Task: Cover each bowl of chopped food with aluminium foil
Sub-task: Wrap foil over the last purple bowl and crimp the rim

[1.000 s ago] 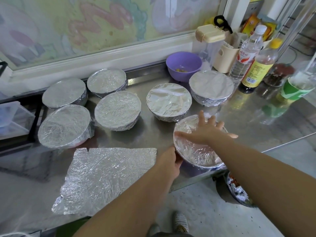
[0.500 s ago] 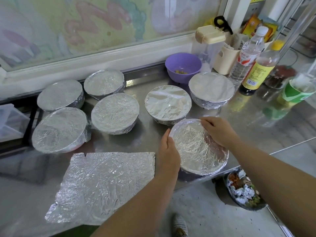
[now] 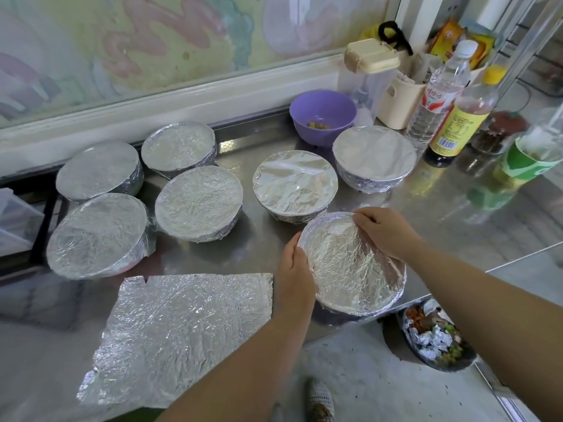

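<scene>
Bowl at front [image 3: 353, 269] sits near the front edge of the steel counter [image 3: 457, 226], its top fully under crinkled aluminium foil, which sags a little in the middle. Left hand [image 3: 297, 269] cups the bowl's left side, fingers curled around the foil-wrapped rim. Right hand [image 3: 384, 231] is on the far right rim, fingers bent, tips pressing the foil at the edge. Loose foil sheet [image 3: 189, 333] lies flat on the counter just left of the left hand, wrinkled, its near corner ragged. Cluster of four covered bowls [image 3: 198, 199] stands at left, in two rows, close together. Two more covered bowls [image 3: 295, 182] stand behind the front bowl, the right one with smoother foil. Purple bowl [image 3: 323, 112] sits at the back against the wall ledge, uncovered, with a few yellowish bits inside. Clear bottle [image 3: 438, 95] and yellow-capped bottle [image 3: 463, 117] stand at back right beside a cream container; other jars there are too blurred to tell. Dark bin [image 3: 435, 339] on the floor below the counter edge holds crumpled foil scraps and food waste.
</scene>
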A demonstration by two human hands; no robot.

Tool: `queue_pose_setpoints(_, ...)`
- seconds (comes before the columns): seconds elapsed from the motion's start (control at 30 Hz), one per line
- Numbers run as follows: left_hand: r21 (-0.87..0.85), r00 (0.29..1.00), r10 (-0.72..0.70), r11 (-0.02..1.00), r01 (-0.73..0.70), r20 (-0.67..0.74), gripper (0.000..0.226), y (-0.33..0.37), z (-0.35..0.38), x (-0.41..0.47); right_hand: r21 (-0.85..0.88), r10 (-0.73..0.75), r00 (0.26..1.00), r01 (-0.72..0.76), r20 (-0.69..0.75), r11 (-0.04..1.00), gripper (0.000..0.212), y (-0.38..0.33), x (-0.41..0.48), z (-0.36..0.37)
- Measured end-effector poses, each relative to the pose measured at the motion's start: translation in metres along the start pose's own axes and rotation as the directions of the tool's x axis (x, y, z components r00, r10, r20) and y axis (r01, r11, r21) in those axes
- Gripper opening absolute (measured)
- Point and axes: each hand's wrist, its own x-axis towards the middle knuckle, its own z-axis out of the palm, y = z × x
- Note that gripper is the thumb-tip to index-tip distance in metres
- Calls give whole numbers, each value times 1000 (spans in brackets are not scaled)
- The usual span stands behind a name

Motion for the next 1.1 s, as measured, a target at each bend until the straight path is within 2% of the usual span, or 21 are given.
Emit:
queue_pose_setpoints(0.13, 68, 996, 14, 997, -19, 83, 36, 12, -10, 12, 37, -31, 998, 29, 58, 999, 50, -14, 13, -7)
queue_pose_setpoints(0.23, 236, 985, 80, 965, -115, 154, 26, 29, -12, 26, 1, -55, 980, 55, 189, 998, 53, -26, 24, -9)
queue_pose_setpoints(0.33, 351, 966, 133, 914, -206, 220, 27, 39, -8, 38, -40, -88, 959, 102, 268, 994, 38, -30, 31, -11)
queue_pose_setpoints(0.43, 408, 961, 170, 879, -248, 217, 25, 37, -3, 43, -13, -104, 964, 111, 244, 994, 22, -25, 33, -10)
queue_pose_setpoints(0.57, 445, 964, 193, 858, -257, 185, 30, 29, 0, 45, 99, -110, 978, 93, 177, 991, 11, -20, 28, -1)
queue_pose_setpoints(0.63, 440, 965, 188, 862, -251, 180, 29, 26, 1, 44, 101, -128, 979, 113, 159, 988, 13, -19, 26, 1)
queue_pose_setpoints(0.87, 434, 957, 205, 858, -276, 203, 28, 23, 3, 40, -29, -255, 914, 278, 315, 960, 21, -37, 24, -9)
queue_pose_setpoints(1.1, 441, 950, 275, 841, -313, 151, 30, 19, 7, 32, -109, -293, 926, 325, 239, 939, 19, -29, 23, 0)
